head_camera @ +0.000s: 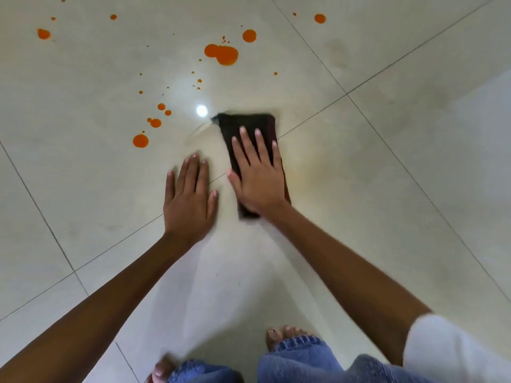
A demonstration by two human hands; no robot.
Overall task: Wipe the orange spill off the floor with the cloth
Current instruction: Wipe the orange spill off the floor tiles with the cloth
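Note:
A dark folded cloth (243,124) lies flat on the pale tiled floor (83,189) in the middle of the view. My right hand (257,172) presses on top of it, palm down with fingers spread. My left hand (190,197) rests flat on the bare tile just left of the cloth, holding nothing. Orange spill (221,54) is scattered beyond the cloth: one large blot at the top centre, a round drop (249,35) beside it, smaller drops (140,140) to the left of the cloth, and more far left and far right. A faint yellowish smear (309,172) shows right of the cloth.
A bright light reflection (201,110) sits on the tile just left of the cloth's far edge. Dark grout lines cross the floor diagonally. My bare feet (287,337) and blue jeans (298,360) are at the bottom edge.

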